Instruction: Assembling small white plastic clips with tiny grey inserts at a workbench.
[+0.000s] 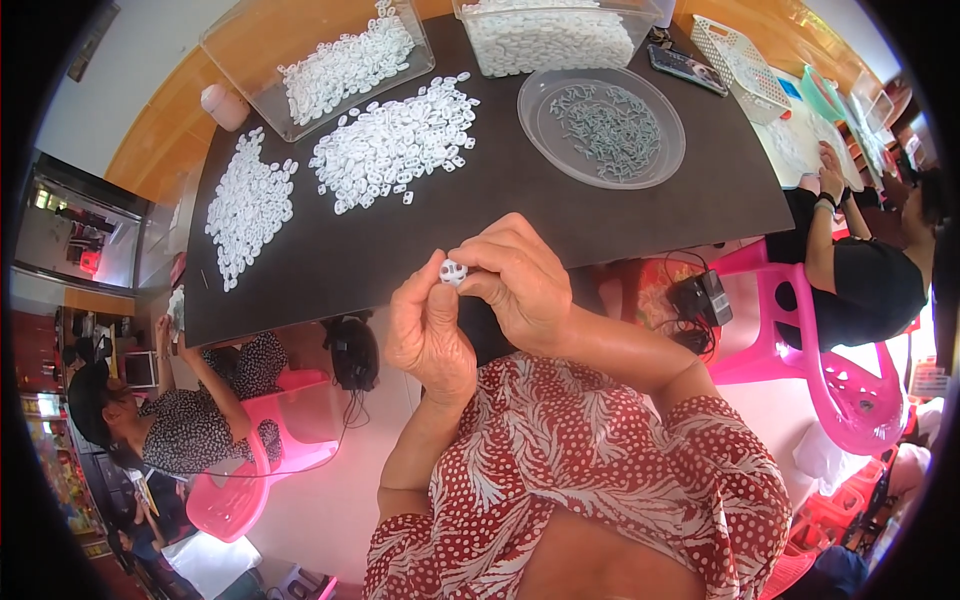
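Between the fingertips of both hands is a small white plastic piece with dark holes [453, 271], held just off the near edge of the dark table [480, 215]. My left hand [432, 335] pinches it from the left with thumb and forefinger. From the other side my right hand [518, 285] closes its thumb and fingers on the same piece. Beyond my hands lies a heap of small white plastic pieces [395, 145], with a second white heap [250, 195] to its left. A round clear tray [535, 130] holds many small grey-green pins.
A tipped clear bin [240, 70] spills white pieces; another clear bin [640, 35] stands full. A phone [688, 69] and a white basket [735, 65] are at the back right. People sit at both sides, near pink chairs [850, 390]. A pinkish bottle [224, 106] stands at the left.
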The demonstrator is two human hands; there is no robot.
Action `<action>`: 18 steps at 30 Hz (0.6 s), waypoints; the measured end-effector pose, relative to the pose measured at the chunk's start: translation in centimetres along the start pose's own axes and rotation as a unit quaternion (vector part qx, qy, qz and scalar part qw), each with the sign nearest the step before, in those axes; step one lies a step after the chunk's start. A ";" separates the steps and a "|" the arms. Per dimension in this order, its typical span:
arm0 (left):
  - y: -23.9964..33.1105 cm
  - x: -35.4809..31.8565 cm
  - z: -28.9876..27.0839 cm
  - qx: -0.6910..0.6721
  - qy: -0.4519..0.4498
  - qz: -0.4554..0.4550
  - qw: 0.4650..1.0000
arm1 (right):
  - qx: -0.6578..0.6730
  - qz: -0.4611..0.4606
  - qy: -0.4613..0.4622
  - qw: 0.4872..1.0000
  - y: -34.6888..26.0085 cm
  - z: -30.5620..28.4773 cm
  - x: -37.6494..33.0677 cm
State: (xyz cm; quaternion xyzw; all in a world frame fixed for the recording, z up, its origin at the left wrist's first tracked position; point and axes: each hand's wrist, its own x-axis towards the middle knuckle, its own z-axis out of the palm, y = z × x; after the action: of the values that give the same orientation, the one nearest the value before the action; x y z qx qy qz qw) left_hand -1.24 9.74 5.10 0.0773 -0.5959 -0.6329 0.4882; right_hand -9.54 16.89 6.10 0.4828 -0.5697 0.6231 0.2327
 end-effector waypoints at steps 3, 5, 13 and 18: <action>0.2 0.5 0.0 -0.020 0.000 -0.017 1.000 | -0.015 0.008 -0.009 1.000 0.0 0.1 0.3; 0.1 0.8 -0.2 -0.032 -0.001 -0.024 0.999 | -0.022 0.013 -0.019 0.999 -0.1 0.2 0.5; -0.3 1.9 -1.2 0.004 -0.004 -0.040 0.999 | -0.003 0.059 -0.037 0.998 0.1 1.7 1.0; -0.2 2.1 -1.2 -0.045 -0.001 -0.046 0.998 | 0.016 0.095 -0.036 0.995 -0.1 2.6 0.6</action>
State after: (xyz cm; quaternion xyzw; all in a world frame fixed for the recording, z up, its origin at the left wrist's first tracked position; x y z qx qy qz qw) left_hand -1.62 7.41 5.61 0.0818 -0.5631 -0.6808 0.4613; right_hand -8.85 14.28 6.36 0.4527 -0.6109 0.6334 0.1439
